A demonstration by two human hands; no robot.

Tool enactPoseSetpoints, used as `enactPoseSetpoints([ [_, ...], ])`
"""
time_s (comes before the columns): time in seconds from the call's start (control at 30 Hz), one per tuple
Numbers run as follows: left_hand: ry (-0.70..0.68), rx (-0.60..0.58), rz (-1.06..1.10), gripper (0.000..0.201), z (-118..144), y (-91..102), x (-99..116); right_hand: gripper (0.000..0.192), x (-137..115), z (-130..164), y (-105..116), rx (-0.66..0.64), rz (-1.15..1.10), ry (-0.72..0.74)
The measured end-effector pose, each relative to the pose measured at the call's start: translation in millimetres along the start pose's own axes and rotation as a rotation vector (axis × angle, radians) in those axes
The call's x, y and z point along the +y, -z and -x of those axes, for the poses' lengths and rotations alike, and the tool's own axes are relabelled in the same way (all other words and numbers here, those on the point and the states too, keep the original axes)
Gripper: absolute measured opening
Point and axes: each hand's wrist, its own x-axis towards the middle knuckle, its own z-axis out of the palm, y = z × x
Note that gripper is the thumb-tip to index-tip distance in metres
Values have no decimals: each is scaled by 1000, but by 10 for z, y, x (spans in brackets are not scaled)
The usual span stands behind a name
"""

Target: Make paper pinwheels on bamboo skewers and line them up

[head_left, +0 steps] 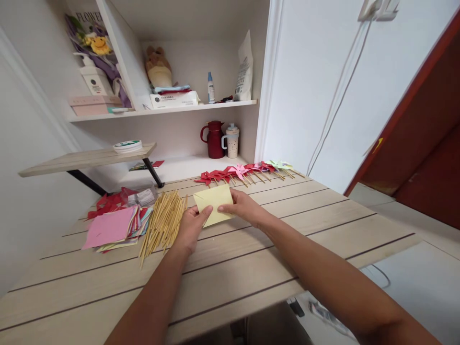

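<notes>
Both bare forearms come up from around 6 o'clock and angle in toward each other. Left hand (190,229) sits palm-down, thumb poking toward 1 o'clock, fingers curled in a pinch. Right hand (241,205) is at its 2 o'clock, fingers pointing to 9, pinched shut too.

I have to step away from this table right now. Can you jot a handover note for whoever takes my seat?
Left hand: grip on the near left edge of the pale yellow square paper sheet.
Right hand: fingers pressing the same sheet's right side, flat on the light wooden plank table.
Supplies: bundle of thin bamboo sticks just left of the hands; stack of coloured paper squares, pink on top, further left.
Done: a row of finished paper pinwheels on sticks, mostly red and pink, a few green, lies along the far edge.
Left: the yellow sheet looks barely folded; many sticks and sheets unused.
</notes>
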Motion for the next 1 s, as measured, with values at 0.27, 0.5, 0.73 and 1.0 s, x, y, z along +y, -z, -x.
enactPoseSetpoints([
  [0.27, 7, -27, 98, 50, 21, -36, -11, 36, -5, 2, -21, 60, -103, -44],
  [0.5, -76, 84, 291, 49, -1, -51, 48, 41, -25, 79, -114, 268, 310, 269],
  [0.73, -147, 166, 401, 48, -21, -12, 139, 36, 28, 204, -310, 295, 812, 702],
  [1.0, -144, 108, 452, 48, -23, -38, 98, 30, 232, 220, -434, 185, 1053, 603],
])
